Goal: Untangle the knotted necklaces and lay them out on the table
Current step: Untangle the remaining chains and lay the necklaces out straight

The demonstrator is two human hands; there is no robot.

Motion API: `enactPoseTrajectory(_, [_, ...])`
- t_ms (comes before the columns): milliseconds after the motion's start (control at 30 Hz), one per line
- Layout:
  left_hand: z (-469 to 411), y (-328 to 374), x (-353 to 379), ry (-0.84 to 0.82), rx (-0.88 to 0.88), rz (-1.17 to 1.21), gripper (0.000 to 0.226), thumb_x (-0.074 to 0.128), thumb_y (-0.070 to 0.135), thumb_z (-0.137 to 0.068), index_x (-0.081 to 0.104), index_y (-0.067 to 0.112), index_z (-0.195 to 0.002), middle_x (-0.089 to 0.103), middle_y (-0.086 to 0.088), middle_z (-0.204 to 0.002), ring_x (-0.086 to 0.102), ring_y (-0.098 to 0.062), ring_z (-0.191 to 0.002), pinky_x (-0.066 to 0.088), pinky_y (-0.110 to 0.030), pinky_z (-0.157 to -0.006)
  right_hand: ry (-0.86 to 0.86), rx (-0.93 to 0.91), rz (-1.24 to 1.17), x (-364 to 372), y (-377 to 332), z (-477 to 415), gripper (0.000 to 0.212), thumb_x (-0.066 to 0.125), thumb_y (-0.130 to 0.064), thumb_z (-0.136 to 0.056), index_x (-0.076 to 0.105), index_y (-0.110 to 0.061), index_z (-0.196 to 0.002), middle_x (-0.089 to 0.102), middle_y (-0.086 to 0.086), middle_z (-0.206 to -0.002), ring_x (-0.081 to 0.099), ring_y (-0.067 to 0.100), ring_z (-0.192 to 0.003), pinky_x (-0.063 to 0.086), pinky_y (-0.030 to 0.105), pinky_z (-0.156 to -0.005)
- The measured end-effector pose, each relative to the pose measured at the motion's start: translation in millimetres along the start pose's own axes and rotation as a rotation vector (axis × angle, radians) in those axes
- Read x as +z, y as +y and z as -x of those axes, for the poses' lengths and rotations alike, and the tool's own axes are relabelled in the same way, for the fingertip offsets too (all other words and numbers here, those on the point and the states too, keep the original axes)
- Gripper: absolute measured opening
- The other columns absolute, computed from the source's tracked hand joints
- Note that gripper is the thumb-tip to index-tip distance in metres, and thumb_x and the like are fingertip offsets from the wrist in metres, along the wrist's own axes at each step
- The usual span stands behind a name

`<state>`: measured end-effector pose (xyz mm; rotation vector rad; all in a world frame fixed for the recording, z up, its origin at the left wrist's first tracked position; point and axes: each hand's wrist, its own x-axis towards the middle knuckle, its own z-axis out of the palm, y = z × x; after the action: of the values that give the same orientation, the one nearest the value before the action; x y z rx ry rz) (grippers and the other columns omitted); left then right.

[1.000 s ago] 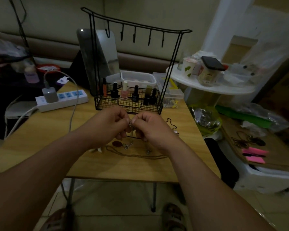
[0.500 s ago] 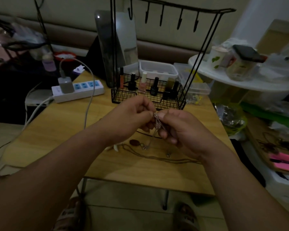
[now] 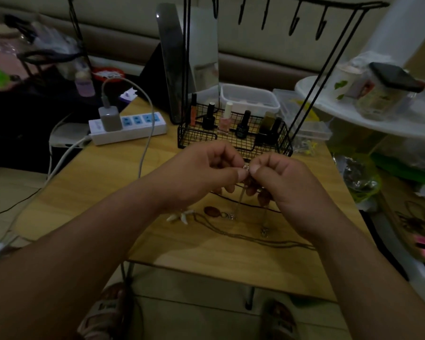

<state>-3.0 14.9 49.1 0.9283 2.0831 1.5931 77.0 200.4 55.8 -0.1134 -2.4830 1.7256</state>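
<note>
Silvery knot [image 3: 246,167] sat pinched between my left hand [image 3: 206,175] and right hand [image 3: 285,182] above the desk [image 3: 108,180], chain [image 3: 239,202] trailing down to other necklaces [image 3: 231,235] lying there. Pulling hard, I judged, could tighten or snap it.

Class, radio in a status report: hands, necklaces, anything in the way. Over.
Left hand and right hand both pinch one silver necklace above table. Other necklaces lie below. Wire rack close behind hands.

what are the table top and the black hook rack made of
Table top: light wood or wood-look laminate, judging by grain lines; smooth finish. Black hook rack: probably thin metal wire, dark coated, given its slim rods and open mesh basket.
</note>
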Motion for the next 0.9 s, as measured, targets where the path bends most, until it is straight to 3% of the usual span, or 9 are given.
enactPoseTrajectory(100, [1,-1,-4,0.001,0.015,-0.024,0.003,0.069,0.016,-0.098,0.069,0.018,-0.099,0.074,-0.003,-0.089,0.069,-0.014,-0.083,0.057,-0.027,-0.075,0.027,-0.049,0.026,2,-3,2,0.013,0.062,-0.018,-0.101,0.069,-0.01,-0.094,0.075,-0.002,-0.082,0.069,0.011,-0.077,0.058,0.028,-0.066])
enactPoseTrajectory(200, [2,-1,-5,0.001,0.034,-0.025,0.003,0.069,0.014,-0.097,0.069,0.018,-0.096,0.071,0.001,-0.088,0.065,-0.011,-0.083,0.056,-0.028,-0.077,0.055,-0.083,0.061,4,-4,2,0.011,0.065,-0.019,-0.099,0.071,-0.013,-0.092,0.074,0.008,-0.09,0.069,0.028,-0.088,0.06,0.043,-0.078])
enactPoseTrajectory(400, [2,-3,4,0.018,0.068,0.006,0.006,0.067,0.009,-0.097,0.063,0.014,-0.099,0.074,-0.006,-0.091,0.074,-0.026,-0.092,0.059,-0.056,-0.089,0.098,-0.113,0.094,7,-5,2,0.01,0.065,-0.019,-0.097,0.071,-0.015,-0.091,0.071,0.012,-0.092,0.067,0.03,-0.091,0.056,0.046,-0.082])
enactPoseTrajectory(467, [3,-4,7,-0.008,0.039,0.062,0.007,0.065,0.008,-0.099,0.059,0.009,-0.102,0.076,-0.01,-0.092,0.076,-0.025,-0.091,0.061,-0.055,-0.09,0.09,-0.104,0.074,7,-5,2,0.011,0.063,-0.017,-0.099,0.071,-0.013,-0.092,0.072,0.014,-0.091,0.067,0.028,-0.085,0.057,0.041,-0.077])
enactPoseTrajectory(600, [2,-4,6,-0.005,0.023,0.12,0.008,0.066,0.01,-0.1,0.062,0.007,-0.106,0.076,-0.011,-0.094,0.074,-0.017,-0.087,0.061,-0.035,-0.086,0.069,-0.085,0.036,6,-5,1,0.014,0.06,-0.017,-0.101,0.071,-0.014,-0.093,0.072,0.006,-0.086,0.065,0.017,-0.08,0.055,0.028,-0.071])
enactPoseTrajectory(800, [3,-4,3,0.008,0.058,0.09,0.003,0.066,0.008,-0.099,0.065,0.006,-0.102,0.073,-0.014,-0.098,0.072,-0.033,-0.097,0.061,-0.042,-0.088,0.009,-0.068,0.066,0,-5,5,0.014,0.058,-0.019,-0.103,0.069,-0.014,-0.097,0.074,-0.002,-0.09,0.067,0.007,-0.082,0.055,0.021,-0.071])
enactPoseTrajectory(900, [2,-5,5,0.009,0.076,0.064,0.004,0.066,0.007,-0.098,0.065,0.01,-0.099,0.071,-0.01,-0.097,0.07,-0.032,-0.101,0.06,-0.04,-0.089,0.004,-0.082,0.095,1,-6,6,0.013,0.058,-0.017,-0.102,0.068,-0.016,-0.093,0.073,-0.006,-0.086,0.066,0.003,-0.077,0.053,0.018,-0.069])
